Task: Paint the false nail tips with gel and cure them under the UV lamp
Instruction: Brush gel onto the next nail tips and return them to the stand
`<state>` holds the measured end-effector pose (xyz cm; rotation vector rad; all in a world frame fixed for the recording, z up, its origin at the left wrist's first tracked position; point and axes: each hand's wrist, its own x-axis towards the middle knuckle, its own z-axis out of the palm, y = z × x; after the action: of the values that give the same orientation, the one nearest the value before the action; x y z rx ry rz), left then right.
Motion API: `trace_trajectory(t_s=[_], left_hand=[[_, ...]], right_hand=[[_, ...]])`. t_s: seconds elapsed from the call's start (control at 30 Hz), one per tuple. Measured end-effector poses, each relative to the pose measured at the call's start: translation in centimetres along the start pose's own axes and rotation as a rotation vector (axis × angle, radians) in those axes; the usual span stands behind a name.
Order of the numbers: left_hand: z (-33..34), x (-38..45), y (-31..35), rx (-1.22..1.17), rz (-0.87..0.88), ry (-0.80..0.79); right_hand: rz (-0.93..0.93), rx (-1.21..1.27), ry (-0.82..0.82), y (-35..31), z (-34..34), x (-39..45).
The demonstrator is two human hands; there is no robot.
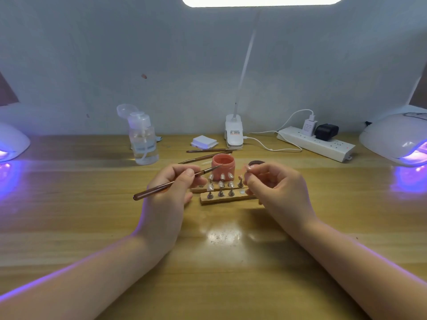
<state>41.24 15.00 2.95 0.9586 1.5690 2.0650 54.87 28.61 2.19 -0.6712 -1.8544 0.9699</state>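
Wooden table [69, 204] spans the lower frame beneath a grey wall; a UV lamp [397, 137] glows violet at right edge, another [11, 142] at left; power strip [316, 142] upper right of centre. At centre, two wooden holders [227, 198] carry nail tips [221, 184], most apparently unpainted, so painting seems early and curing pending; pink gel jar [223, 165] stands open behind. Left hand [171, 188] grips the brush [171, 184]; right hand [275, 183] pinches one tip on its stand [247, 168].

Both hands raised, fingers curled: left [171, 188], right [275, 185].
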Motion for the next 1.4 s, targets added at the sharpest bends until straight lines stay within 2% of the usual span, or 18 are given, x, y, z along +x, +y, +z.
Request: trace_trajectory(t_s=[0.1,0.47,0.77,0.9,1.17,1.4], left_hand=[[0.25,0.00,0.04,-0.041,-0.069,-0.004],[0.32,-0.13,-0.09,-0.062,-0.104,-0.040],[0.35,-0.28,0.16,-0.065,-0.097,-0.060],[0.29,-0.25,0.04,-0.079,-0.083,-0.085],[0.48,-0.27,-0.27,-0.112,-0.095,-0.178],[0.47,-0.33,-0.13,-0.106,-0.108,-0.160]], right_hand=[[-0.006,-0.140,-0.049,0.29,0.25,0.00],[0.004,-0.640,-0.126,0.79,0.89,0.20],[-0.115,-0.918,-0.128,0.67,0.76,-0.18],[-0.167,-0.930,-0.140,0.50,0.80,-0.58],[-0.124,-0.883,-0.178,0.63,0.98,-0.26],[-0.169,-0.897,-0.217,0.36,0.91,-0.29]])
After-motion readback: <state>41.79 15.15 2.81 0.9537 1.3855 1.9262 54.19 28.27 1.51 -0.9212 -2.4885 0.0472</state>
